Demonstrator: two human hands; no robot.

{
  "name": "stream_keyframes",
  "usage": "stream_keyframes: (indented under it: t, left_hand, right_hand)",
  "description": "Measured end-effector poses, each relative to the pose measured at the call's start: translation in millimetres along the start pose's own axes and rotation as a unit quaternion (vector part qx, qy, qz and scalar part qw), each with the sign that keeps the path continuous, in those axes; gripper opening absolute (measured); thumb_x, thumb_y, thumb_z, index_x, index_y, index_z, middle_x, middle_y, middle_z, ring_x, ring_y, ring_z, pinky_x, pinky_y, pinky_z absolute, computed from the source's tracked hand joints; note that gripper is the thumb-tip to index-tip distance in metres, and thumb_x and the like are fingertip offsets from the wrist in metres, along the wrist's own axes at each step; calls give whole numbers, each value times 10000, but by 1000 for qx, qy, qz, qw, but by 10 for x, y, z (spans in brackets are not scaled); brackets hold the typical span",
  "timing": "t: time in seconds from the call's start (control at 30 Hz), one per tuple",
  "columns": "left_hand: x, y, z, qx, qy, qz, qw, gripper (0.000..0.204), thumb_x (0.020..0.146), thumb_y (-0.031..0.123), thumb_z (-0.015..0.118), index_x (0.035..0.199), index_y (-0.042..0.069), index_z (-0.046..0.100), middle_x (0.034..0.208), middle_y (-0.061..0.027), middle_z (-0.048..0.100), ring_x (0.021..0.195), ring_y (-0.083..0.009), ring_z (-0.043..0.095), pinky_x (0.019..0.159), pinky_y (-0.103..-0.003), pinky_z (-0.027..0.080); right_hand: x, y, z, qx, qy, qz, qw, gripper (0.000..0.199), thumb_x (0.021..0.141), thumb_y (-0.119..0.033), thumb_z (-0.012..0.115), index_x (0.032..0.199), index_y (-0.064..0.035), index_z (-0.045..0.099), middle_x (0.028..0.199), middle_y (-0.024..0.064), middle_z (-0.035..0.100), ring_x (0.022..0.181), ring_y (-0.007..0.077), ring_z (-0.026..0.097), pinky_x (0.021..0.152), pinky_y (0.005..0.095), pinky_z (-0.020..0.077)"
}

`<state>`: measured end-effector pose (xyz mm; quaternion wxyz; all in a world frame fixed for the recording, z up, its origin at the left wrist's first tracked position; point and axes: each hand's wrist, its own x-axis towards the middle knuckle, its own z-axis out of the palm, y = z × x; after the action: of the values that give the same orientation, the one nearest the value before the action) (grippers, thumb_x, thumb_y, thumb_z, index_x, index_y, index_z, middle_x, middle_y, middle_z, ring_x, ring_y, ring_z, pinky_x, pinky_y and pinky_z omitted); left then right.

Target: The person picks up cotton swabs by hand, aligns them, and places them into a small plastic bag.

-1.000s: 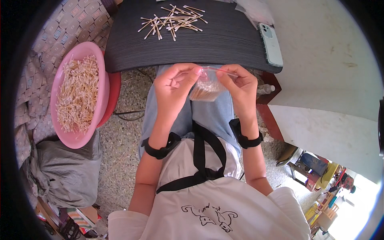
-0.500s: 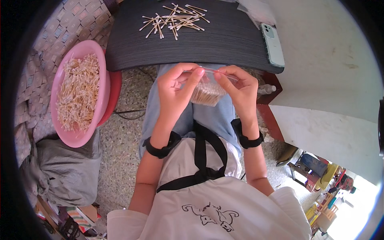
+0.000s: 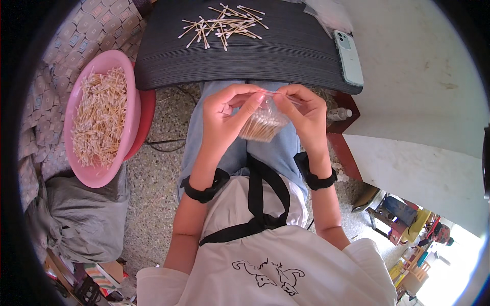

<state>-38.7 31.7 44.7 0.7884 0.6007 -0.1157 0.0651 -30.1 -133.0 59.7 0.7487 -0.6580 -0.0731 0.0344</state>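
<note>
My left hand [image 3: 223, 115] and right hand [image 3: 309, 116] pinch a clear plastic bag [image 3: 268, 106] of swabs [image 3: 261, 127]; ridged black desk [image 3: 240, 66] ahead; pink basin [image 3: 133, 113] leftward.

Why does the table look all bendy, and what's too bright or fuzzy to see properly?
Head view, top: the fisheye lens probably bends the black table; head view, lower right: glare washes a bright patch white; head view, middle: the clear bag of cotton swabs looks slightly blurry.

The black desk [image 3: 245, 66] is finely lined, the basin [image 3: 133, 112] coloured pink, the swabs [image 3: 232, 23] tipped white, the clear bag [image 3: 265, 125] edged pinkish red.
</note>
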Motion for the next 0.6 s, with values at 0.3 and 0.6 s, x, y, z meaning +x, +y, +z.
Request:
stream_keyframes:
  t: [0.3,0.6]
  left_hand:
    - [-1,-29,20,42,18,31,998,87,857,0,645,929,-47,639,891,-104,673,787,-157,684,696,-241,542]
    - [-33,60,-26,69,-11,2,998,103,874,13,638,943,-60,618,867,-113,683,784,-122,661,689,-213,521]
  right_hand:
    - [22,-3,101,-107,-4,-105,989,109,835,-56,673,899,30,655,850,82,646,802,134,624,759,261,498]
    - [2,-67,74,-184,-1,-88,979,64,825,-51,658,839,11,666,769,74,644,723,146,619,675,255,482]
